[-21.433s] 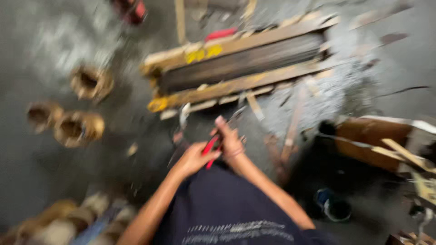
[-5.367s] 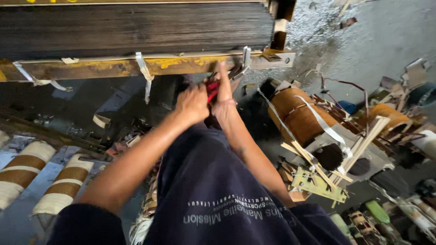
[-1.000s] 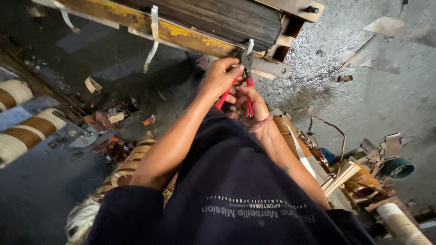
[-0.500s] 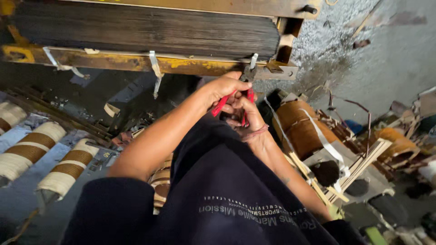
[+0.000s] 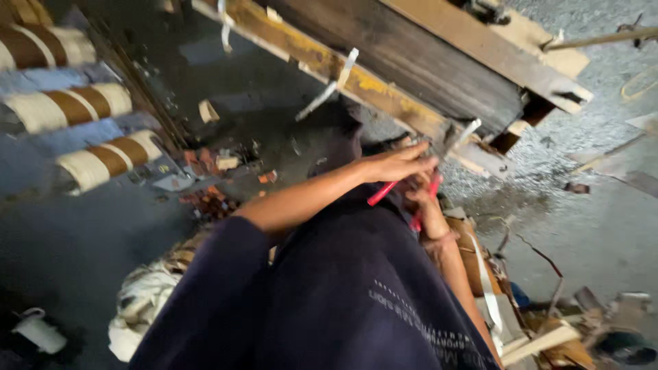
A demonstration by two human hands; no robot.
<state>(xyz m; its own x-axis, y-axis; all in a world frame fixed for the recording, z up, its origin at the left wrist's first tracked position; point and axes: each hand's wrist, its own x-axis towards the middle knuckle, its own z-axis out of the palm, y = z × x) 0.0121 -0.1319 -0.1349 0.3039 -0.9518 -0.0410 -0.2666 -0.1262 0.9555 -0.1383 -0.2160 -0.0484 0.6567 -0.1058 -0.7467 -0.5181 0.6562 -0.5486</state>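
Note:
My left hand (image 5: 397, 164) and my right hand (image 5: 419, 199) are both closed on a pair of red-handled pliers (image 5: 384, 192). The pliers reach up to the corner of a large block of stacked dark metal sheets (image 5: 411, 62) clamped between yellow-painted bars (image 5: 329, 65). A pale strap (image 5: 456, 137) hangs at that corner, right by the pliers' tip. The jaws are blurred and partly hidden behind my fingers. My dark blue shirt (image 5: 343, 294) fills the lower middle of the view.
Several copper coils wrapped in pale tape (image 5: 103, 154) lie at the left. Small scraps and red bits (image 5: 212, 171) litter the dark floor. Wood pieces and metal debris (image 5: 548, 329) pile up at the lower right. Grey concrete (image 5: 603, 205) lies to the right.
The view has tilted and swung, so the metal block now runs diagonally to the upper right. Both hands stay on the red pliers at the block's corner.

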